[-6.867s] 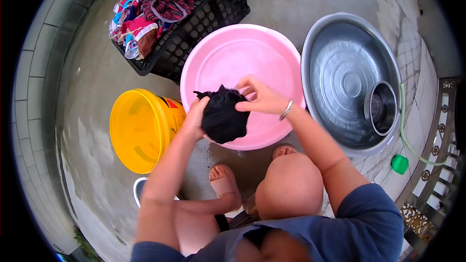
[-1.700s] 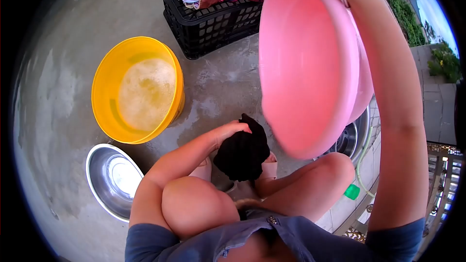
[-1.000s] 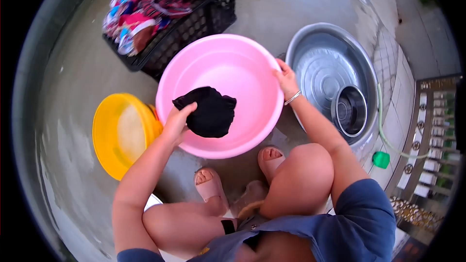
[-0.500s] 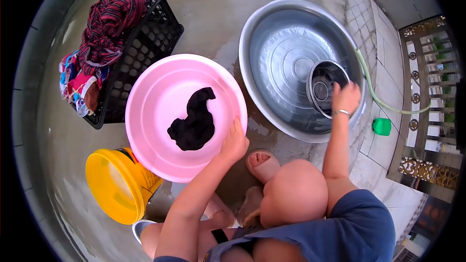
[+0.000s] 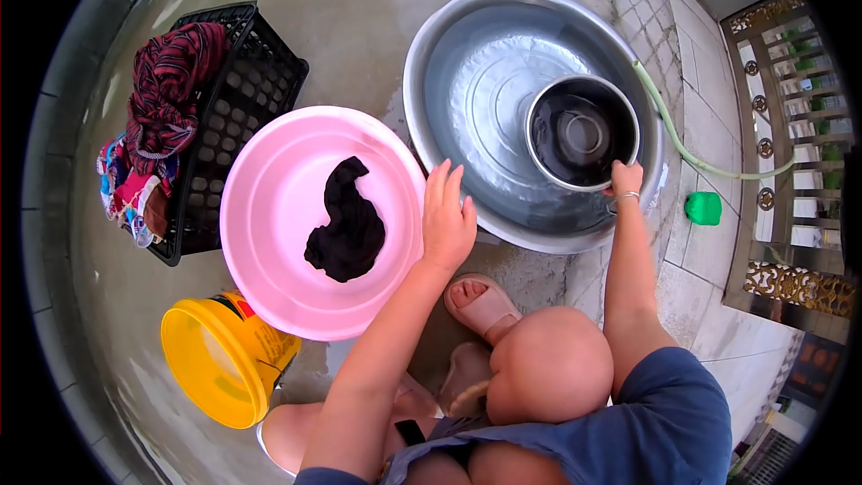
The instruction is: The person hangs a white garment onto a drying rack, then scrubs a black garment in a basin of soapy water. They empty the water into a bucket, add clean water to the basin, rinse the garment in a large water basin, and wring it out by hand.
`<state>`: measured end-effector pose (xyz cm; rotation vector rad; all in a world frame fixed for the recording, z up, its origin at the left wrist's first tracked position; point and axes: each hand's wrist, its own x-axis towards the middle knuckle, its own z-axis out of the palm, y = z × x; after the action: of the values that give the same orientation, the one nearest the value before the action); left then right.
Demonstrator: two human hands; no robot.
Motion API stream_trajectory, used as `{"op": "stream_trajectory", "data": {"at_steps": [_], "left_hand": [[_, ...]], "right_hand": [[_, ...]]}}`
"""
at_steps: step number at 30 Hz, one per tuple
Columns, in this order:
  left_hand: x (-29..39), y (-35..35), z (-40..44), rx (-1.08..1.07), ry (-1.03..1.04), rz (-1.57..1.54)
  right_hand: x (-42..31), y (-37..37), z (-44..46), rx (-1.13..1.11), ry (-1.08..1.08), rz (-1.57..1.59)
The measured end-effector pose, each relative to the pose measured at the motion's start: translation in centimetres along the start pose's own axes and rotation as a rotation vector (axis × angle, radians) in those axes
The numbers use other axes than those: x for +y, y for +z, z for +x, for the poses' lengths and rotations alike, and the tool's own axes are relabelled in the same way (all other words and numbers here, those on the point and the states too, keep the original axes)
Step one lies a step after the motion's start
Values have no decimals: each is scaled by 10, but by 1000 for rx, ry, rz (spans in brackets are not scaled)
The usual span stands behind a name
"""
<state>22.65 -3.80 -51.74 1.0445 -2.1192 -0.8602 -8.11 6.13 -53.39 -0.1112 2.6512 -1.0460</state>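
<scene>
One black cloth [image 5: 347, 233] lies in the pink basin [image 5: 267, 216], left of the fingers of the nearer left hand [image 5: 448, 229], its long axis running away from the person. Those fingers are parted at the rim, contact unclear; the right hand [image 5: 626, 181] has its fingers clamped on the small metal bowl [image 5: 544, 139].

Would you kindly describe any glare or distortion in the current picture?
In the head view, whitish glare streaks the large metal basin; also there, wide-angle distortion bows the tiled border at left, corners go black, and the black cloth shows little detail.
</scene>
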Motion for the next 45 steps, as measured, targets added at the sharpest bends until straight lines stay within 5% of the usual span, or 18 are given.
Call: {"op": "stream_trajectory", "data": {"at_steps": [2,4,10,12,13,15,18,23,26,32,42,44,45], "left_hand": [[2,5,8,13,-25,-101],[-1,10,14,28,-42,-99],[-15,20,20,80,-164,-137],[-18,21,21,95,-192,-154],[-19,21,22,105,-198,-186],[-20,23,25,123,-217,-236],[-20,25,30,159,-261,-296],[-10,17,49,162,-447,-568],[14,-13,63,356,-431,-1145],[8,-69,54,666,-483,-1433],[-69,-121,-22,990,-673,-1378],[-85,-116,-34,1137,-855,-1227],[-96,-108,-42,1127,-789,-1180]], "right_hand": [[12,19,7,356,-531,-208],[-24,23,-31,255,-346,-330],[-13,90,-52,131,-393,-292],[-15,96,-55,-100,-37,290],[-15,98,-55,-108,-38,288],[-15,97,-54,-436,347,668],[-20,91,-67,-594,459,778],[-54,74,-101,-658,374,734],[-73,66,-123,-732,292,710],[-113,59,-188,-940,119,672],[-113,116,-269,-1106,40,500],[-108,132,-275,-1127,-9,421],[-102,145,-274,-1101,-203,353]]}}
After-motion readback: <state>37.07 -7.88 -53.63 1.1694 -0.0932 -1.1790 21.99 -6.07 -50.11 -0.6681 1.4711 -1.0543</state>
